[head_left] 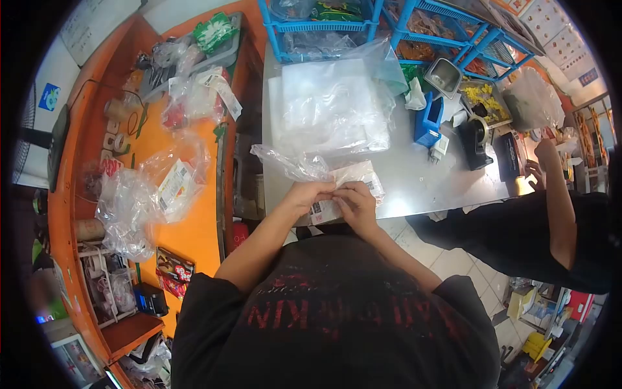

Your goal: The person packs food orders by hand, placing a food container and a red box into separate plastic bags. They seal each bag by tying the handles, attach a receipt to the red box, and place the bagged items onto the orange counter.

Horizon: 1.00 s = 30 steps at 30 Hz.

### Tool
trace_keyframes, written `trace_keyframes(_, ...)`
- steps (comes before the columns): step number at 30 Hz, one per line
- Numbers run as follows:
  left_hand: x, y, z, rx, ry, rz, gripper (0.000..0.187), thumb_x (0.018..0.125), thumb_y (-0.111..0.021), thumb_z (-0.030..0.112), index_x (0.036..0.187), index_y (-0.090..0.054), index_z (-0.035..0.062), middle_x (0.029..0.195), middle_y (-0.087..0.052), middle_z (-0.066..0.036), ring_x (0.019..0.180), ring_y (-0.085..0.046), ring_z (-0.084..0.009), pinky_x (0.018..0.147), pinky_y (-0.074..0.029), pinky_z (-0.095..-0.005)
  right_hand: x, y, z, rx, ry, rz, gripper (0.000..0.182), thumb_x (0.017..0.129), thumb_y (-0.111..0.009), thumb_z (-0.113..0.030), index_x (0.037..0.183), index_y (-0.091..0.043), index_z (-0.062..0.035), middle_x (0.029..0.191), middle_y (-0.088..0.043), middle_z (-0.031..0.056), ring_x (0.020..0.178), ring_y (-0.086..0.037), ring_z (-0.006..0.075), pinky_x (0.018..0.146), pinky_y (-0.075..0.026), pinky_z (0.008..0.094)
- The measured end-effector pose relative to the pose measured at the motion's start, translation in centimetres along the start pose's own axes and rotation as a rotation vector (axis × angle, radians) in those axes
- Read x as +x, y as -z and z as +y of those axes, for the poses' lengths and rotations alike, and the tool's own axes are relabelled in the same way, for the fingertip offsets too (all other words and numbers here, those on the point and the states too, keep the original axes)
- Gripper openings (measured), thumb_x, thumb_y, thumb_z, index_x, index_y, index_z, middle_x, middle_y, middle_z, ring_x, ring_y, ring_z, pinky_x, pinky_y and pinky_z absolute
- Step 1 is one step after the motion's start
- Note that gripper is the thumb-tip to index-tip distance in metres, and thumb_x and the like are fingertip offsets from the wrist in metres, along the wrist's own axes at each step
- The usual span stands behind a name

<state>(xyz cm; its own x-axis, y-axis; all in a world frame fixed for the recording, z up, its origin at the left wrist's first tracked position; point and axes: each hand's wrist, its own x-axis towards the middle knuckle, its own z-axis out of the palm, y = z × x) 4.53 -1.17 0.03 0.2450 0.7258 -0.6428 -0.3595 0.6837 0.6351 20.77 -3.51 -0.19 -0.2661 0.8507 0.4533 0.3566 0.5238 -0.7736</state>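
At the front edge of the metal table, my left hand [313, 196] and my right hand [356, 204] meet with fingers closed on a clear plastic bag [288, 162]. The loose, crinkled end of the bag spreads out to the left. A white printed paper [364, 176] lies at the bag, partly behind my right fingers. Below my hands, a printed corner with a dark square code shows. What the bag contains is hidden. Just beyond my hands lies a thick stack of white plastic bags [330, 107].
Blue racks [324, 27] stand at the back. A blue holder [428, 121], a tape dispenser [476, 142] and a metal tray of yellow pieces [486, 102] sit to the right. Another person's arm [558, 204] reaches in there. On the orange counter [201, 236] lie filled plastic bags [126, 207].
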Motion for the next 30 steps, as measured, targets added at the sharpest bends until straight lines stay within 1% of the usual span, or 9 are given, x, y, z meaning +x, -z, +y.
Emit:
trace_keyframes(1, -0.2, -0.2, 0.0, 0.003, -0.068, 0.005, 0.023, 0.078, -0.064, 0.004, 0.099, -0.059, -0.0022, 0.095, -0.06, -0.01, 0.083, -0.06, -0.0202, 0.071, -0.051, -0.0296, 0.2, -0.1, -0.3, 0.087, -0.168, 0.053, 0.015, 0.069, -0.067, -0.001, 0.083, -0.062, -0.0029, 0.084, -0.059, 0.0093, 0.079, -0.056, 0.024, 0.071, -0.045, 0.0323)
trace_keyframes(2, -0.3, -0.3, -0.1, 0.002, -0.065, 0.007, 0.023, 0.078, -0.064, 0.004, 0.099, -0.059, -0.0022, 0.095, -0.06, -0.01, 0.083, -0.06, -0.0202, 0.071, -0.051, -0.0296, 0.2, -0.2, -0.5, 0.175, -0.338, 0.104, 0.011, 0.07, -0.068, -0.002, 0.08, -0.062, -0.0021, 0.082, -0.06, 0.0089, 0.076, -0.056, 0.0219, 0.07, -0.045, 0.0311)
trace_keyframes(3, -0.4, -0.3, -0.2, 0.002, -0.071, 0.02, 0.022, 0.078, -0.063, 0.004, 0.099, -0.059, -0.0013, 0.095, -0.06, -0.01, 0.084, -0.06, -0.0202, 0.071, -0.051, -0.0302, 0.3, -0.2, -0.4, 0.177, -0.34, 0.104, 0.011, 0.07, -0.068, -0.002, 0.08, -0.062, -0.0021, 0.082, -0.06, 0.0089, 0.076, -0.056, 0.0219, 0.07, -0.045, 0.0311)
trace_keyframes(5, -0.2, -0.2, -0.4, 0.003, -0.077, 0.032, 0.022, 0.078, -0.063, 0.004, 0.1, -0.058, -0.0003, 0.096, -0.06, -0.009, 0.085, -0.06, -0.0202, 0.071, -0.051, -0.0307, 0.7, -0.1, -0.1, 0.279, -0.569, 0.066, 0.009, 0.072, -0.07, -0.004, 0.078, -0.064, -0.0008, 0.078, -0.061, 0.0071, 0.067, -0.056, 0.0164, 0.063, -0.044, 0.0248)
trace_keyframes(9, 0.1, -0.2, -1.0, -0.034, -0.126, 0.061, 0.02, 0.079, -0.062, 0.003, 0.098, -0.058, -0.0005, 0.095, -0.06, -0.009, 0.083, -0.06, -0.0207, 0.071, -0.051, -0.031, 0.9, -0.1, 1.5, 0.384, -0.604, 0.022, 0.008, 0.077, -0.066, -0.007, 0.074, -0.064, -0.0004, 0.078, -0.058, 0.0053, 0.075, -0.055, 0.0151, 0.067, -0.044, 0.0255)
trace_keyframes(12, -0.3, -0.5, -0.8, -0.022, -0.144, 0.054, 0.019, 0.079, -0.061, 0.003, 0.098, -0.058, 0.0004, 0.095, -0.059, -0.008, 0.084, -0.059, -0.0204, 0.074, -0.051, -0.0317, 1.2, 0.4, 1.4, 0.363, -0.517, -0.013, 0.012, 0.081, -0.06, -0.01, 0.073, -0.064, -0.0017, 0.076, -0.055, 0.0051, 0.082, -0.051, 0.0159, 0.071, -0.041, 0.0282)
trace_keyframes(14, -0.5, -0.6, -0.8, 0.01, -0.141, 0.032, 0.019, 0.08, -0.061, 0.004, 0.098, -0.058, 0.0011, 0.095, -0.059, -0.007, 0.085, -0.059, -0.0199, 0.076, -0.051, -0.0319, 1.3, 0.4, 1.6, 0.206, -0.449, -0.163, 0.016, 0.082, -0.056, -0.012, 0.071, -0.062, -0.0019, 0.075, -0.052, 0.0067, 0.086, -0.046, 0.0183, 0.073, -0.039, 0.0312)
trace_keyframes(17, -0.6, -0.8, -0.9, 0.002, -0.198, 0.023, 0.017, 0.08, -0.061, 0.005, 0.097, -0.057, 0.0025, 0.095, -0.058, -0.007, 0.087, -0.058, -0.02, 0.076, -0.051, -0.0334, 1.2, 0.0, 1.6, 0.091, -0.371, -0.122, 0.016, 0.08, -0.055, -0.011, 0.069, -0.06, -0.0013, 0.076, -0.051, 0.0085, 0.083, -0.046, 0.0208, 0.071, -0.038, 0.0326)
trace_keyframes(30, -1.5, -2.0, -1.1, -0.019, -0.312, 0.123, 0.02, 0.08, -0.061, 0.003, 0.098, -0.053, 0.0016, 0.095, -0.057, -0.008, 0.087, -0.058, -0.0206, 0.075, -0.052, -0.0349, 1.1, -0.5, 1.2, 0.025, -0.349, -0.04, 0.017, 0.08, -0.054, -0.011, 0.068, -0.059, 0.0006, 0.077, -0.053, 0.011, 0.082, -0.048, 0.0215, 0.071, -0.04, 0.0333)
